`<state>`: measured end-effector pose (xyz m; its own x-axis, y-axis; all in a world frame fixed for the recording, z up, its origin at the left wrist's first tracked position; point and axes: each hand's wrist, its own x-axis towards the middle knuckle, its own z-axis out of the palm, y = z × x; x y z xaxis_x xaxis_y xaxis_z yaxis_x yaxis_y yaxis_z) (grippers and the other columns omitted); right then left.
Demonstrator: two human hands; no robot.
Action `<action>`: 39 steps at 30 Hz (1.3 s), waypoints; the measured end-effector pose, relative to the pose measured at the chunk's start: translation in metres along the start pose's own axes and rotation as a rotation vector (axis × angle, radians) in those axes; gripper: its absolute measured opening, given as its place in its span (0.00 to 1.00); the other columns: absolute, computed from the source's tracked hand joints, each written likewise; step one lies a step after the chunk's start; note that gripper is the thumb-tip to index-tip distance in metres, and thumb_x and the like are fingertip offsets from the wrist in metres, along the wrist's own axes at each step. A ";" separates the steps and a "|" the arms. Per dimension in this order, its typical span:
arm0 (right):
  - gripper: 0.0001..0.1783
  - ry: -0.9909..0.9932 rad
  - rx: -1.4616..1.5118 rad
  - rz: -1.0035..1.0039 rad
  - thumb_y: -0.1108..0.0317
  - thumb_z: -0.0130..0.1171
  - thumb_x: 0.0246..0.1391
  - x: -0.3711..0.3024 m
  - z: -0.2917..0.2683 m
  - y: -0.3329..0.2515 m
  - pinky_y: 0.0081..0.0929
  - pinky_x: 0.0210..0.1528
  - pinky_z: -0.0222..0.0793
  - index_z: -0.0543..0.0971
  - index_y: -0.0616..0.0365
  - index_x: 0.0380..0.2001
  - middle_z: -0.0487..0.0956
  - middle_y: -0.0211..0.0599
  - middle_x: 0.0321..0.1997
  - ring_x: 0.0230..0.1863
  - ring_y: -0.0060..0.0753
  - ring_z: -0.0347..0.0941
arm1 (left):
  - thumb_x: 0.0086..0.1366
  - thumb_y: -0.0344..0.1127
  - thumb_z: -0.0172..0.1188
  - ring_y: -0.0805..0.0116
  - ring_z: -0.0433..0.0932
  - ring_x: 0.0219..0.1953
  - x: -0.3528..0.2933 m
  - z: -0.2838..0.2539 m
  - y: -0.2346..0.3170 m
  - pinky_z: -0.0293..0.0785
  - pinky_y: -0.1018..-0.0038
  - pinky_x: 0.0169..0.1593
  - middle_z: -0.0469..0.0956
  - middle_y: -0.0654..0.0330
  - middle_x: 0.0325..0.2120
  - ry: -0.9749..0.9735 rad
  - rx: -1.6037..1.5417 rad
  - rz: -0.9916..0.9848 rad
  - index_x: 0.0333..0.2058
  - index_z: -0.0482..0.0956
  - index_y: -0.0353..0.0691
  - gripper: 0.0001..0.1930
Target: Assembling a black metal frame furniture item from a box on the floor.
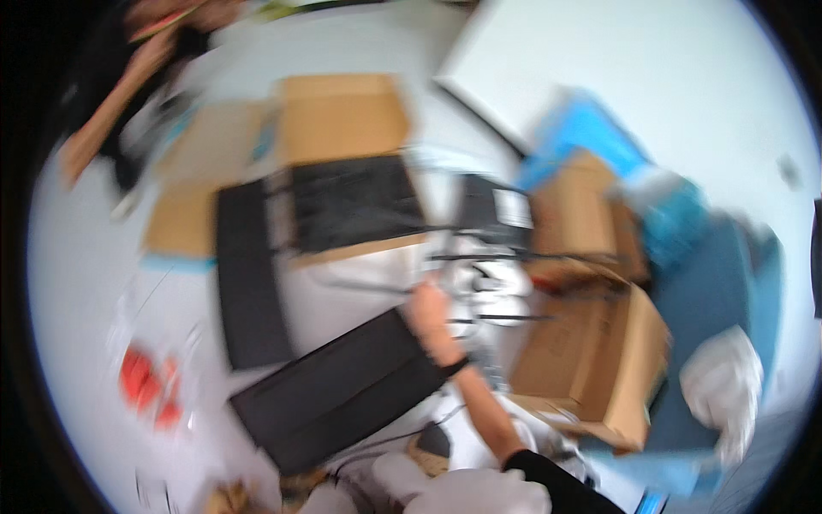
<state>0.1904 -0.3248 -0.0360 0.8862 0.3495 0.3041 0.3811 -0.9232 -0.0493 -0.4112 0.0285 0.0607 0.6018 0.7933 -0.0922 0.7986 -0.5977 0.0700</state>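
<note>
My right hand (431,319) reaches in from the lower right, with a dark band at its wrist and a black sleeve further down. It is closed at the upper right corner of a long black panel (342,385), which slants down to the left in front of me. Motion blur smears the fingers. Just beyond the hand lie thin dark rods (488,257) and white packaged parts (497,287). A second black panel (251,274) lies to the left, beside an opened cardboard box (342,116) with a black sheet (358,201) in it. My left hand is not in view.
To the right stand open cardboard boxes (591,355), blue plastic wrap (591,137), a blue-grey padded piece (706,300) and a white bag (726,377). Red pieces (141,377) in clear plastic lie at left. Another person's arm (116,111) shows at upper left.
</note>
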 end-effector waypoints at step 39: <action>0.54 -0.390 0.606 -1.129 0.59 0.82 0.32 -0.085 -0.219 -0.351 0.27 0.34 0.67 0.66 0.59 0.64 0.66 0.32 0.34 0.33 0.31 0.67 | 0.56 0.32 0.61 0.67 0.72 0.34 -0.001 -0.119 0.113 0.71 0.68 0.47 0.67 0.64 0.28 0.172 -0.247 0.698 0.31 0.74 0.45 0.05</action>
<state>-0.0765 -0.0651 0.1639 -0.0109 0.9848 0.1732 0.9151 0.0797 -0.3952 -0.3217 -0.0262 0.1870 0.9427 0.2592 0.2101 0.1966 -0.9403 0.2777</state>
